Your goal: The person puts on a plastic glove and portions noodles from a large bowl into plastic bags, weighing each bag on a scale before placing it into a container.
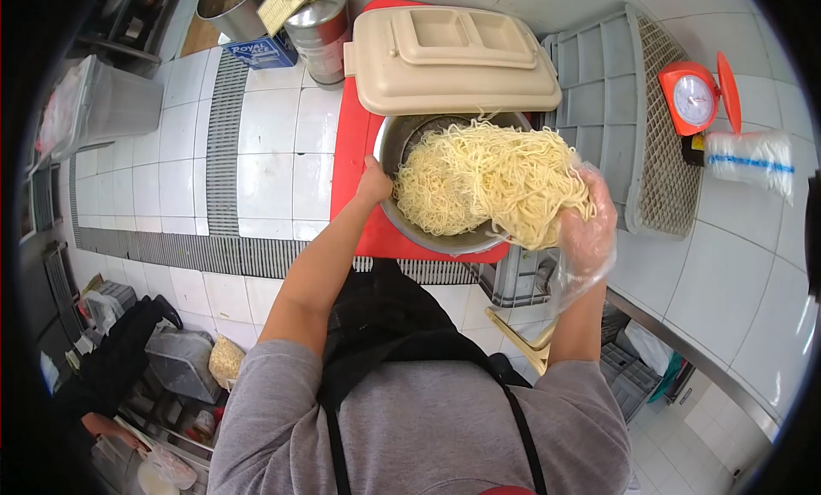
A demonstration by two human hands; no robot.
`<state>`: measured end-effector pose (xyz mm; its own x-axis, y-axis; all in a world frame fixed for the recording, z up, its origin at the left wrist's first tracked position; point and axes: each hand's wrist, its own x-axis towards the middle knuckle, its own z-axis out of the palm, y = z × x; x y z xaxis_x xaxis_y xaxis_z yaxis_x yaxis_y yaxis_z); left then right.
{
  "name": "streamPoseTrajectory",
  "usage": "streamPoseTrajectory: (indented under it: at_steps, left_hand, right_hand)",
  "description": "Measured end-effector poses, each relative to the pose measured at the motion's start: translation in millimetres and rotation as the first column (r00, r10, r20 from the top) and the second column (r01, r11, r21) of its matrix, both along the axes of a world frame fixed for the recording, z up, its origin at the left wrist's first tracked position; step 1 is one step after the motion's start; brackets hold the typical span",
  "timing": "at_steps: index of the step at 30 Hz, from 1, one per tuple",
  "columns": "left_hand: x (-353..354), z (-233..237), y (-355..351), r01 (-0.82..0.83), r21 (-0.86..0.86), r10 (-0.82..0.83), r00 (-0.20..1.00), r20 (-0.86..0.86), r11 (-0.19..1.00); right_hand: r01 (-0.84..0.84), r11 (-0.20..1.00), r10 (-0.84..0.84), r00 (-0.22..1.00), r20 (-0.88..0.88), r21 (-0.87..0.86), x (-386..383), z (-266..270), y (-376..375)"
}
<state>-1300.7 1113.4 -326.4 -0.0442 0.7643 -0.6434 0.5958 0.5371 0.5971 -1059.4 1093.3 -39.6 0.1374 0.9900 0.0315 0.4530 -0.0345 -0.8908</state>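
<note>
A large metal bowl (384, 153) full of pale yellow noodles (436, 187) sits on a red surface (346, 165) in front of me. My left hand (375, 182) grips the bowl's left rim, thumb up over the edge. In a clear plastic glove, my right hand (590, 225) is closed on a thick bundle of noodles (526, 183) at the bowl's right side. That bundle stretches over the rim and joins the noodles inside. Part of the bowl's dark inner wall shows at the back.
Behind the bowl lies a beige lidded container (457, 80). To the right stand a grey crate (599, 110), a red scale (694, 99) and a stack of plastic bags (748, 161). A silver cylinder (321, 37) stands back left. Another person's hand (120, 433) shows lower left.
</note>
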Motion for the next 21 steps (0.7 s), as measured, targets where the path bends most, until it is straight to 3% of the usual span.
streamPoseTrajectory:
  at_steps: [5,7,9,11,12,13,15,16,17,19,20,21]
  left_hand:
    - [0,1,2,-0.016,-0.044,0.017,1.000,0.024,0.999]
    - [0,-3,1,-0.015,-0.016,0.015,1.000,0.005,1.000]
    - [0,-7,1,0.000,0.007,0.000,1.000,-0.010,1.000]
    - [-2,-6,0,0.011,0.020,-0.010,1.000,-0.026,1.000]
    - [-2,0,1,0.015,0.002,-0.015,1.000,-0.023,1.000]
    - [0,2,2,0.020,-0.014,-0.020,1.000,-0.016,1.000]
    - [2,5,3,0.027,-0.018,-0.027,0.999,-0.024,0.999]
    - [1,4,4,0.027,-0.020,-0.028,0.999,-0.039,0.999]
    - [-1,-1,3,0.030,-0.016,-0.031,0.999,-0.042,0.999]
    - [-3,-12,2,0.054,0.047,-0.052,0.998,-0.041,0.997]
    - [-4,-14,5,0.060,0.051,-0.057,0.997,-0.047,0.997]
    - [-5,-10,5,0.064,0.023,-0.063,0.997,-0.051,0.998]
  right_hand:
    - [0.017,0.993,-0.017,1.000,0.003,-0.119,5,-11,-4]
    - [-0.118,0.986,0.137,0.977,0.163,-0.121,-2,-22,0]
    - [-0.142,0.980,0.165,0.972,0.165,-0.141,-9,-34,2]
    - [-0.242,0.936,0.264,0.963,0.053,-0.254,-4,-57,3]
    - [-0.149,0.789,0.060,0.984,-0.168,-0.595,-9,-47,13]
    - [-0.144,0.790,0.054,0.985,-0.166,-0.596,-9,-62,21]
    - [-0.012,0.695,-0.342,0.874,-0.345,-0.719,-3,-128,38]
    - [-0.013,0.725,-0.059,0.995,-0.080,-0.689,-2,-179,43]
    - [-0.031,0.752,0.223,0.952,0.209,-0.659,-5,-226,43]
    - [0.038,0.829,0.401,0.655,0.640,-0.558,-28,-263,37]
    - [0.039,0.831,0.395,0.660,0.639,-0.555,-25,-269,42]
    - [0.015,0.822,0.365,0.753,0.547,-0.569,-25,-265,45]
